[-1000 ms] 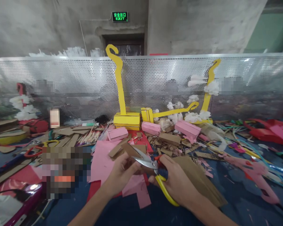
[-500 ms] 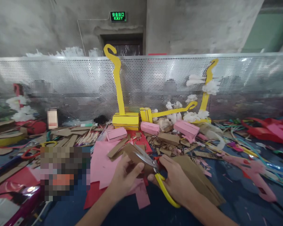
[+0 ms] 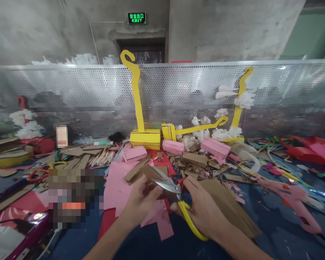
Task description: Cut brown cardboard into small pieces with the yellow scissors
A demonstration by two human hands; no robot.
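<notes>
My right hand [image 3: 202, 202] is wrapped round the handles of a pair of scissors [image 3: 166, 186] with yellow and red grips. The blades are parted and point left, toward my left hand [image 3: 142, 200]. My left fingers are closed at the near edge of a brown cardboard piece [image 3: 154, 173]; the hand partly covers where they meet it. The blades cross in front of the cardboard. Beneath my hands are a pink sheet [image 3: 117, 187] and a smaller pink piece [image 3: 164, 224].
Yellow hook-topped stands [image 3: 144, 139], pink blocks [image 3: 134, 154] and cardboard scraps [image 3: 184, 166] lie ahead. Stacked cardboard [image 3: 227, 206] is by my right wrist, with a pink glue gun [image 3: 289, 198] beyond. Orange-handled scissors [image 3: 38, 175] lie left. A perforated metal panel [image 3: 97, 101] stands behind.
The cardboard now shows less, behind my left fingers and the blades, where it stood broad between my hands. My left thumb has drawn in. The scissors stay in my right hand.
</notes>
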